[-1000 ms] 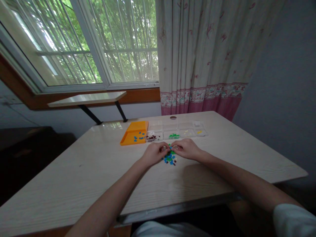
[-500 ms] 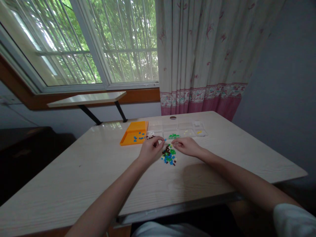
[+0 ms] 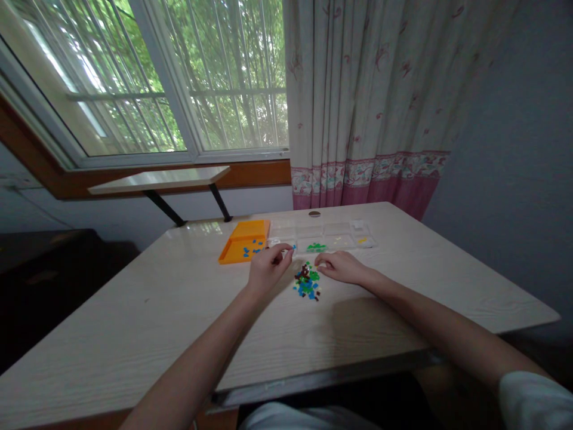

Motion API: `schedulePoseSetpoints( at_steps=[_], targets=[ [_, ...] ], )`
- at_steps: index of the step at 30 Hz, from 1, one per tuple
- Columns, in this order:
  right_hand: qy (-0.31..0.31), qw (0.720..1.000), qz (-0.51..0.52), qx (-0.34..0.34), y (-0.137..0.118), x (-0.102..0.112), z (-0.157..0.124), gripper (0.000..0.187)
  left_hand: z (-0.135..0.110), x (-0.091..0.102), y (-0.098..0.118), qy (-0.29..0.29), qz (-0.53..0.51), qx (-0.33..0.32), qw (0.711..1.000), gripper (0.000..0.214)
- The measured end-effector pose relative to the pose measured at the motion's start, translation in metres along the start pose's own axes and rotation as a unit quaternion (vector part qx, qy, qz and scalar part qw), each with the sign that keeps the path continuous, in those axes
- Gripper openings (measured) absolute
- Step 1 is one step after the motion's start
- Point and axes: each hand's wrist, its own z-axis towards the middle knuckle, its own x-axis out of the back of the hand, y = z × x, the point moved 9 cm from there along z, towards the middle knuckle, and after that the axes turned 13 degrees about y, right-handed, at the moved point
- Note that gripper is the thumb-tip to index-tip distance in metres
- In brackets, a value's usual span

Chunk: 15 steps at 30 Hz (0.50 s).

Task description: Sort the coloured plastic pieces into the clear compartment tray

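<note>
Loose heap of blue, green and dark plastic bits [image 3: 307,282] lying on the pale wood-grain table [image 3: 134,322], just short of the clear compartmented plastic box [image 3: 341,235] and orange plastic tray [image 3: 244,242]. Left hand [image 3: 267,269] pinched shut at the box's near edge, perhaps on one blue bit; right hand [image 3: 340,267] loosely curled beside the heap, gripping nothing visible. Keep the pinch light and low.

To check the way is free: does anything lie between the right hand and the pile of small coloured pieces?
Nothing visible does. The right hand lies just right of the pile of small coloured pieces, only bare table between. The clear compartment box lies behind them, the left hand on the other side.
</note>
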Motion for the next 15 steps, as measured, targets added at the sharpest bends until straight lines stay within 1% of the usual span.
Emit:
schedulePoseSetpoints(
  at_steps=[4,9,15],
  targets=[
    [-0.001,1.0,0.004,-0.002,0.0011,-0.0001,-0.0001,0.026,0.0004,0.0021,0.0032,0.008,-0.004,-0.007,1.0,0.023],
    [-0.002,1.0,0.005,0.0,0.0024,-0.0019,-0.0001,0.024,0.0007,0.0035,0.0047,0.011,0.001,-0.002,1.0,0.024],
    [-0.001,1.0,0.013,-0.006,0.0032,-0.0026,0.0003,0.023,0.0011,0.0053,0.0076,0.024,-0.005,-0.023,0.999,0.023]
  ],
)
